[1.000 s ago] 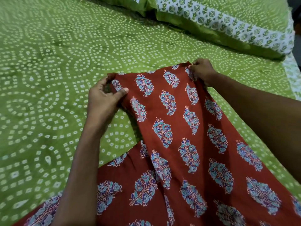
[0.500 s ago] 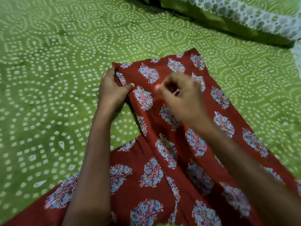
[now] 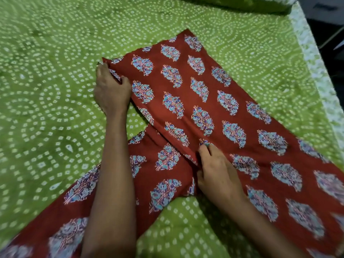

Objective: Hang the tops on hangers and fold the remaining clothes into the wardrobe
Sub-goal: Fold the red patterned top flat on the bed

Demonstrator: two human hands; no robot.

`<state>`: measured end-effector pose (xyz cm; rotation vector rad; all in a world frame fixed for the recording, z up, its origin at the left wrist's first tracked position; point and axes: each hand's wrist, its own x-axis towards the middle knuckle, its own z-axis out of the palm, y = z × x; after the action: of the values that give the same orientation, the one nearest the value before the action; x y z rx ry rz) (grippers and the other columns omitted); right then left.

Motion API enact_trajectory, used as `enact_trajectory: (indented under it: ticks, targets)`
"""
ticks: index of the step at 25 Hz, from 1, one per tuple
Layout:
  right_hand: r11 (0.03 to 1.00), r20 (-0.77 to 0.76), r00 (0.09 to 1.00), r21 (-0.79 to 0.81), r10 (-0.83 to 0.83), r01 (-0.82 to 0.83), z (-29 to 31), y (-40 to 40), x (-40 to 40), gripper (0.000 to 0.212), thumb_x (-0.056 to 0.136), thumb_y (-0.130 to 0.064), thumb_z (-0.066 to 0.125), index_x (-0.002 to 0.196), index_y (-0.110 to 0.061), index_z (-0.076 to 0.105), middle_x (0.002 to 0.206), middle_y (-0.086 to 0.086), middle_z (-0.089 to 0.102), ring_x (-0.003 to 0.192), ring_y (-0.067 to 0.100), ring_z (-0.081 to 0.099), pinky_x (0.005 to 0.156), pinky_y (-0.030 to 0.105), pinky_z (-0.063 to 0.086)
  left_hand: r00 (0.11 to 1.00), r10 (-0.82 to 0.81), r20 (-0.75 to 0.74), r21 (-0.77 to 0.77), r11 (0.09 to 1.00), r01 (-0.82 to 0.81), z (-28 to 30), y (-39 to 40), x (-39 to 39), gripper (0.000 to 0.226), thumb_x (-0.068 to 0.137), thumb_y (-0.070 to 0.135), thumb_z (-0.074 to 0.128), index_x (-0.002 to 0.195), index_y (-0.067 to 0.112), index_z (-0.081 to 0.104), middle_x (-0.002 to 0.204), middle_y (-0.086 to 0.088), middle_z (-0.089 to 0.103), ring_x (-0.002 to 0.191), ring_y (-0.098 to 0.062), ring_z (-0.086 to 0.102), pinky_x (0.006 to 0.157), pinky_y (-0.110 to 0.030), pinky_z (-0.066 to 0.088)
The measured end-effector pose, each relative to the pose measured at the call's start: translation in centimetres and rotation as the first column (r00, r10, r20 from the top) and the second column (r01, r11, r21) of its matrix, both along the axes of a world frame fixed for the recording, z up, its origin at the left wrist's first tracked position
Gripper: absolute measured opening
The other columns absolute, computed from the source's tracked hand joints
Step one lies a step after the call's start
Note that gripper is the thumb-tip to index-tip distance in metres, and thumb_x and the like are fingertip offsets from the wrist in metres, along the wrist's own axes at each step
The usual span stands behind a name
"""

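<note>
Red printed garment lies flat on green bed sheet. Left hand pinches its ten o'clock corner; right hand fingers clamp a central fold.

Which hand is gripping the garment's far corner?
The left hand: it pinches the red garment's far left corner, while the right hand pinches a fold near the garment's middle, closer to the person.

Green bedsheet with white dotted swirls, pale patterned border at right — dark floor beyond
</note>
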<state>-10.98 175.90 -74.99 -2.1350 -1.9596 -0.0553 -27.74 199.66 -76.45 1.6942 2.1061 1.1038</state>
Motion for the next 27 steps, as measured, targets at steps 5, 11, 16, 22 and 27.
enact_trajectory:
  ticks: [5,11,16,22,27]
  targets:
    - [0.994,0.068,0.996,0.090,0.056,-0.062,1.3,-2.6,0.8,0.039,0.049,0.005,0.076,0.082,-0.006,0.061,0.072,0.007,0.059,0.062,0.025,0.058,0.047,0.028,0.045,0.993,-0.027,0.116,-0.001,1.000,0.027,-0.1,-0.4,-0.3,0.057,0.086,0.021,0.052,0.139,0.007,0.041,0.143,-0.010,0.043,0.132,-0.022,0.040,0.105,-0.023,0.026]
    - [0.977,0.076,0.995,-0.208,0.057,-0.040,3.0,-8.5,1.4,0.053,0.037,-0.007,0.082,0.085,-0.009,0.060,0.070,0.005,0.056,0.058,0.021,0.057,0.039,0.027,0.037,0.772,-0.140,0.620,-0.113,0.958,0.264,-2.9,1.2,-3.2,0.058,0.057,0.024,0.078,0.113,0.022,0.063,0.127,-0.013,0.055,0.113,-0.025,0.058,0.097,-0.042,0.048]
    - [0.789,-0.427,0.897,-0.511,0.110,-0.340,5.1,-9.1,4.7,0.023,0.080,-0.009,0.055,0.103,-0.012,0.057,0.096,0.005,0.062,0.089,0.026,0.060,0.070,0.030,0.043,0.817,-0.075,0.572,-0.179,0.960,0.213,2.9,-2.8,-0.9,0.033,0.079,-0.003,0.063,0.111,-0.001,0.056,0.131,-0.025,0.046,0.110,-0.031,0.055,0.101,-0.037,0.043]
    - [0.962,-0.548,0.829,-0.149,0.112,-0.228,1.1,-0.9,7.2,0.054,0.099,-0.041,0.031,0.142,-0.009,0.036,0.146,0.010,0.039,0.136,0.022,0.034,0.113,0.038,0.024,0.883,-0.468,0.041,0.028,0.884,0.467,5.3,-15.8,12.1,0.049,0.096,0.017,0.038,0.142,0.002,0.033,0.154,-0.013,0.022,0.143,-0.023,0.019,0.117,-0.033,0.012]
    - [0.971,-0.074,0.997,-0.237,0.014,-0.032,-2.2,0.8,15.0,0.068,0.097,-0.056,0.025,0.151,-0.021,0.004,0.158,-0.007,0.002,0.146,0.013,-0.005,0.116,0.033,-0.008,0.782,-0.492,-0.384,-0.391,0.853,0.345,-0.6,-17.8,13.2,0.069,0.097,0.055,0.019,0.151,0.016,0.002,0.158,-0.006,-0.006,0.146,-0.020,-0.007,0.115,-0.039,-0.012]
